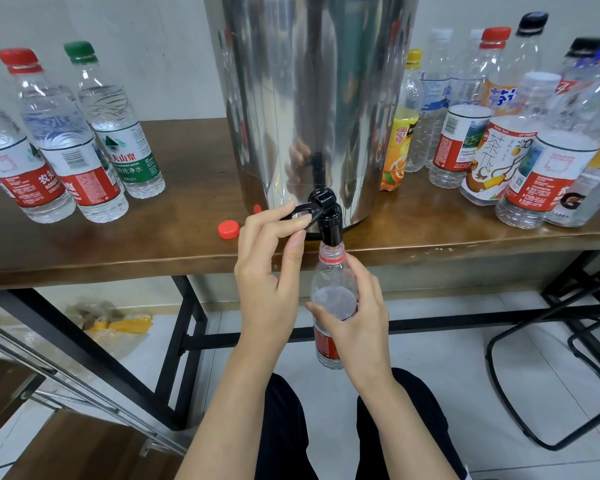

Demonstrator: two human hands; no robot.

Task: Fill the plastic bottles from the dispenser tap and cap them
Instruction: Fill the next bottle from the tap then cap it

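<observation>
**One bottle at the tap, a crowd waiting**

Head view: the left hand (pixel 271 258) pinches the black lever (pixel 300 212) of the tap (pixel 330 225) between thumb and fingertips. The right hand (pixel 359 318) is wrapped round the open bottle (pixel 333 271), holding it below the table edge with its mouth right under the spout. A water surface shows near the bottle's shoulder, so this fill looks close to done. I cannot make out a stream.

Its likely lid, a ribbed red cap (pixel 228 229), lies on the table (pixel 118 244) just left of the dispenser (pixel 309 98); capping has not been done yet.

Left of the dispenser stand three bottles that look filled. The red-topped bottle (pixel 59 140) and the green-topped bottle (pixel 118 133) are capped; the third one's top is out of frame. On the right a dense cluster of bottles (pixel 520 140) looks mostly empty, so by my reckoning most of the job remains.

The dispenser is a tall cylinder of polished steel, mirror-bright and smooth. The tap is glossy black plastic. The bottles are thin, clear, ridged plastic with paper-like labels, and likely to flex under a squeeze. The tabletop is dark, varnished wood on a black metal frame.
</observation>
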